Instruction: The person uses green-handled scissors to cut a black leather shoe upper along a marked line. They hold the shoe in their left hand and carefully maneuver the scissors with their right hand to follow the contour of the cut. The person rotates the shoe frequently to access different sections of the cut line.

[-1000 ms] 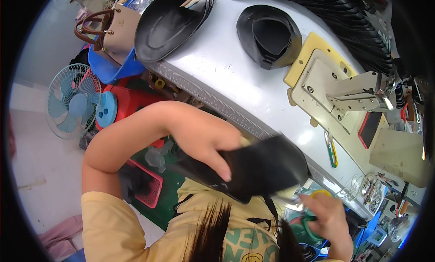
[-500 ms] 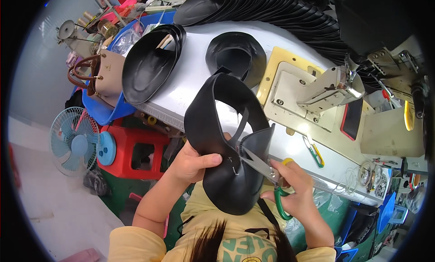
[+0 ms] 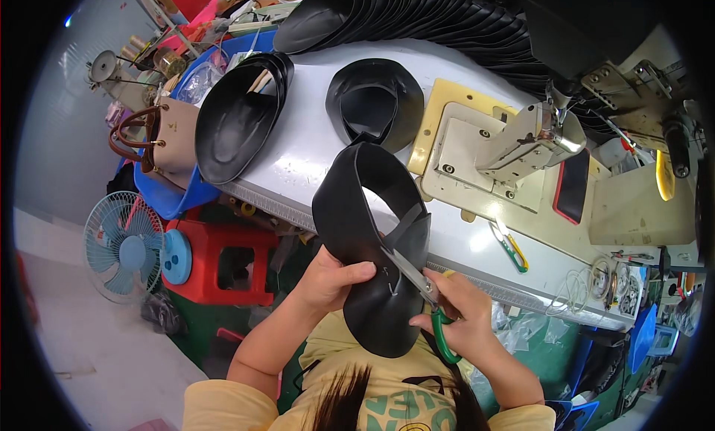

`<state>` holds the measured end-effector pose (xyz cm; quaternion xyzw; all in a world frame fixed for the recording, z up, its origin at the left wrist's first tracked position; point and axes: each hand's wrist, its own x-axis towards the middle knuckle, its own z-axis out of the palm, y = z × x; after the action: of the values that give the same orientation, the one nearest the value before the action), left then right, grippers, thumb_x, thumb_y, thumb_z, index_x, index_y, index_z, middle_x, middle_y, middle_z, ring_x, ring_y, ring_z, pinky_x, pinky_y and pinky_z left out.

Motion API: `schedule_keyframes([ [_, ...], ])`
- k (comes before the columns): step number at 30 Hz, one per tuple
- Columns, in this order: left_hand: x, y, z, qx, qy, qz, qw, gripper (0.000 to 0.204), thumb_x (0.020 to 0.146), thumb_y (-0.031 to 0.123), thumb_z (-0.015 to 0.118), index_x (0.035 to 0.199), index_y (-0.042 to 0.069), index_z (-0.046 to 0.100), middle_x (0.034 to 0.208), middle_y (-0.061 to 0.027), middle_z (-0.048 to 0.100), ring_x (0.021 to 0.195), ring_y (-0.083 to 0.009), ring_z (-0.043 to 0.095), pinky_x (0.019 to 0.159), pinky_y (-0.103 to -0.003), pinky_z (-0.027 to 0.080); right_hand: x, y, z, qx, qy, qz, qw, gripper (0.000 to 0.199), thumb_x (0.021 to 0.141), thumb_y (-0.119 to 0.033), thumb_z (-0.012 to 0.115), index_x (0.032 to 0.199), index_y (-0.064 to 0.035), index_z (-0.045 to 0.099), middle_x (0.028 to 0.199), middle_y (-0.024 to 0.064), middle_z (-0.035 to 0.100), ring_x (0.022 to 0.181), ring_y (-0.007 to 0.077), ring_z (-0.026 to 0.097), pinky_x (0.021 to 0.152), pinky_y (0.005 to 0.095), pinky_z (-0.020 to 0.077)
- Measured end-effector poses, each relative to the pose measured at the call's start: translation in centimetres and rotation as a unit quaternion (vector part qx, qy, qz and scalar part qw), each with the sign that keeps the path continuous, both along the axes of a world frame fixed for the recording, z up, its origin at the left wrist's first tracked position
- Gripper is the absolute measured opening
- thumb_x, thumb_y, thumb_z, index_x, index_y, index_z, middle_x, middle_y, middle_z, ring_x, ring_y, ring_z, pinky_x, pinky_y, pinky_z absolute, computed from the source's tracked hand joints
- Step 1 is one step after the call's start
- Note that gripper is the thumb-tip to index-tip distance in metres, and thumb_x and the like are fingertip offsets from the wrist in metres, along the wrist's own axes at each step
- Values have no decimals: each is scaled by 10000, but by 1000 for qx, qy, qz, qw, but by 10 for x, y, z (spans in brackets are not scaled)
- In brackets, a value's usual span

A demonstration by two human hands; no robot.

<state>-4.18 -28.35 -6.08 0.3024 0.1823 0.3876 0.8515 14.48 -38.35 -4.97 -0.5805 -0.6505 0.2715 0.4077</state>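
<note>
My left hand [image 3: 333,280] grips a curved black leather piece [image 3: 346,215] by its left side, the thumb lying across its outer face. The piece loops round an opening, and a thin dark strip [image 3: 406,224] crosses that opening. Closed round the handles of a pair of scissors [image 3: 445,336] with a green loop is my right hand [image 3: 465,315]. The blades lie against the leather at its middle, beside a small pale mark; the tips are near a seam. Whether they are cutting cannot be made out.
Beyond the leather piece, another black one [image 3: 375,103] lies on the white table [image 3: 298,144]. A few nested ones [image 3: 237,125] stand left, and a long row [image 3: 417,17] fills the back. At right are a sewing machine [image 3: 514,144], thread snips [image 3: 511,246] and a phone [image 3: 572,190].
The scissor blades look closer together than before. My right hand and the scissors have shifted slightly left in the picture, and the leather piece sits more upright. The whole view has also moved a little.
</note>
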Motion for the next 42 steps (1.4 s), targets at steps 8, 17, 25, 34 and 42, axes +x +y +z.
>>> schedule_keyframes([
  [8,9,-8,7,55,21,-7,998,330,796,-50,560,1115,11,502,1030,-85,573,945,-166,555,853,-305,447,-1,-2,6,27,-9,-46,999,673,551,-254,806,1130,-21,552,710,51,488,547,148,459,490,240,398],
  [17,16,-10,8,117,24,-45,992,299,822,-59,526,1115,-2,515,1062,-71,566,973,-141,536,852,-280,436,-2,-9,14,0,2,-75,997,702,545,-273,812,1129,9,543,712,51,466,573,139,445,491,248,387],
  [25,18,-12,9,187,90,-64,976,310,822,-36,545,1129,-14,509,1072,-63,564,957,-117,525,840,-270,434,-3,-14,14,7,-3,-96,995,676,559,-297,806,1106,12,554,695,49,489,528,136,445,465,253,382],
  [34,-14,-6,5,-49,-6,-92,994,421,824,215,570,1139,-38,455,1000,-113,562,886,-203,574,777,-319,468,27,-20,14,-31,222,-187,956,600,630,-268,799,1109,5,564,712,-3,524,645,49,491,583,187,407],
  [42,-97,29,62,150,237,177,943,397,749,192,594,1027,-76,500,781,-157,594,596,-207,592,537,-272,482,36,-16,-10,-56,264,-184,945,544,716,-148,733,1188,-3,504,770,11,532,711,75,513,657,189,424],
])
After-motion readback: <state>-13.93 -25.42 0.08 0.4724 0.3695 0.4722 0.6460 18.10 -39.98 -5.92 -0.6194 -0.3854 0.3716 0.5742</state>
